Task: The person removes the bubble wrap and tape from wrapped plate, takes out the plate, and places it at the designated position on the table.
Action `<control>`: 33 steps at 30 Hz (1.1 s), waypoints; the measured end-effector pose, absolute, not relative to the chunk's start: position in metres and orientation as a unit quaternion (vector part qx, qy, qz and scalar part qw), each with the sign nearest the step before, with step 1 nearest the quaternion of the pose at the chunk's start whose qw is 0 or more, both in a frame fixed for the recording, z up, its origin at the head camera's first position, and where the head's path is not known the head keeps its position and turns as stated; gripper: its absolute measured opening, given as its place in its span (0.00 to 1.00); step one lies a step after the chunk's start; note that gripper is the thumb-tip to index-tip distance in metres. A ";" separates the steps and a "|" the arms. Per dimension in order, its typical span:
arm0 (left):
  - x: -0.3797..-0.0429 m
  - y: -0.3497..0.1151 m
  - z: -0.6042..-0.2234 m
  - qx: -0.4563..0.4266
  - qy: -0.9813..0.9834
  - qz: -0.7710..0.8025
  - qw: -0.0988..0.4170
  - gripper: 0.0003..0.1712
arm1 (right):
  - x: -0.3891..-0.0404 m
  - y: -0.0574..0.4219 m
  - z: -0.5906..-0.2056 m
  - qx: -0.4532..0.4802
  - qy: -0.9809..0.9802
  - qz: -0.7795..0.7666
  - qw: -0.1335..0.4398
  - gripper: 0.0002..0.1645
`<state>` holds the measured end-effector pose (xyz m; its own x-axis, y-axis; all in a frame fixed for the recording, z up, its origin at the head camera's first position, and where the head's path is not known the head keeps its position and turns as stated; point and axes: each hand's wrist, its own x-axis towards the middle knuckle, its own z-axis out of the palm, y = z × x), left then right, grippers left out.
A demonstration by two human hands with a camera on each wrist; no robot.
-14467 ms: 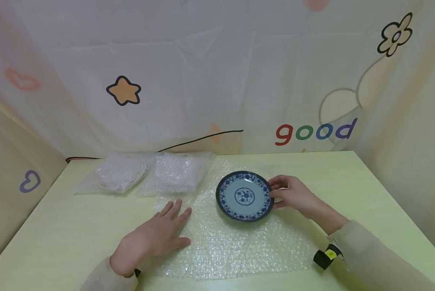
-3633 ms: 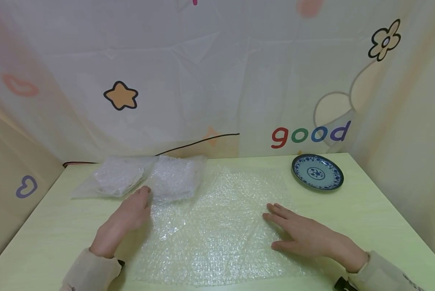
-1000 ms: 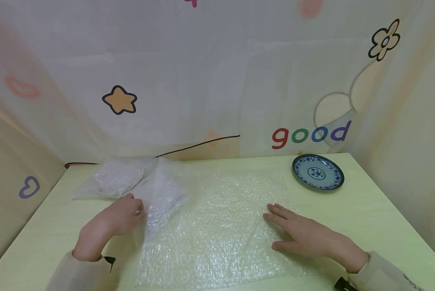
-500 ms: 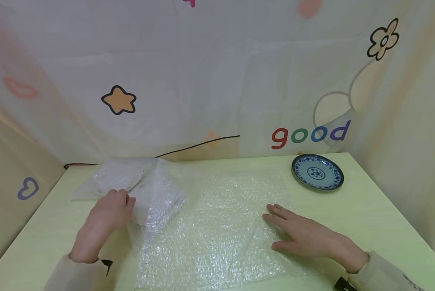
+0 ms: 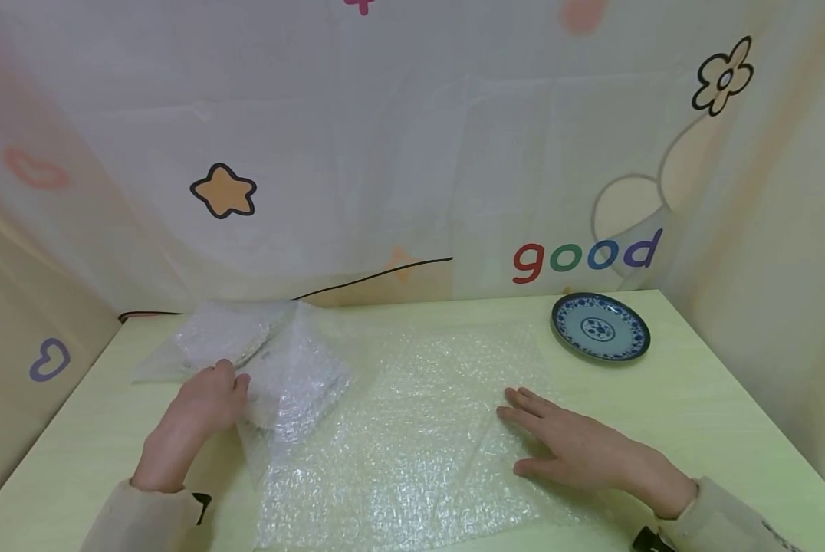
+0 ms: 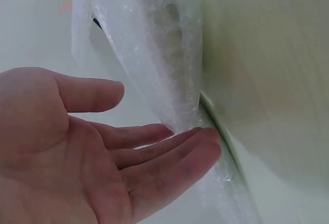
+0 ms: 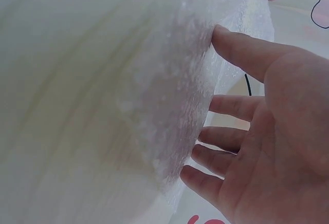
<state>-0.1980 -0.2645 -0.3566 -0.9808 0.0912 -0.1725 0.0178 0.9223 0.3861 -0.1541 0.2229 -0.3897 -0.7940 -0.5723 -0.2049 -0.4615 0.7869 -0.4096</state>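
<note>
A sheet of bubble wrap (image 5: 399, 452) lies flat on the table. My right hand (image 5: 578, 448) rests on its right part with fingers spread, and the right wrist view shows the fingertips touching the wrap. At the sheet's left rear lies a bubble-wrapped bundle (image 5: 295, 383), turned cornerwise and overlapping the sheet. My left hand (image 5: 205, 402) is at the bundle's left side. In the left wrist view its thumb stands apart and its fingertips (image 6: 208, 142) touch the edge of the wrap, gripping nothing. A blue-and-white patterned plate (image 5: 600, 328) sits at the right rear.
Another bubble-wrapped bundle (image 5: 222, 333) lies at the left rear, just beyond my left hand. A printed cloth (image 5: 357, 153) hangs along the table's rear edge, with more cloth at both sides. A black line runs along the cloth's lower part.
Earlier, the plate went from the bubble wrap to the right rear. The nearer bundle has turned cornerwise and shifted left and nearer. Lately my left hand moved left; the right stayed still.
</note>
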 end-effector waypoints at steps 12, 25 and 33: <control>-0.200 -0.265 -0.359 0.034 0.977 0.198 0.076 0.27 | -0.152 0.223 -0.389 -0.280 0.931 -0.171 0.157 0.47; -0.200 -0.265 -0.357 0.027 0.974 0.221 0.048 0.32 | -0.151 0.223 -0.389 -0.281 0.932 -0.171 0.154 0.48; -0.199 -0.265 -0.357 0.022 0.969 0.245 0.034 0.27 | -0.153 0.223 -0.389 -0.278 0.931 -0.174 0.160 0.48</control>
<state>-0.1989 -0.2654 -0.3567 -0.9967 0.0601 -0.0552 0.0266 0.8789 0.4763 -0.1533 0.2231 -0.3894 -0.7942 -0.5737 -0.2003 -0.4627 0.7847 -0.4125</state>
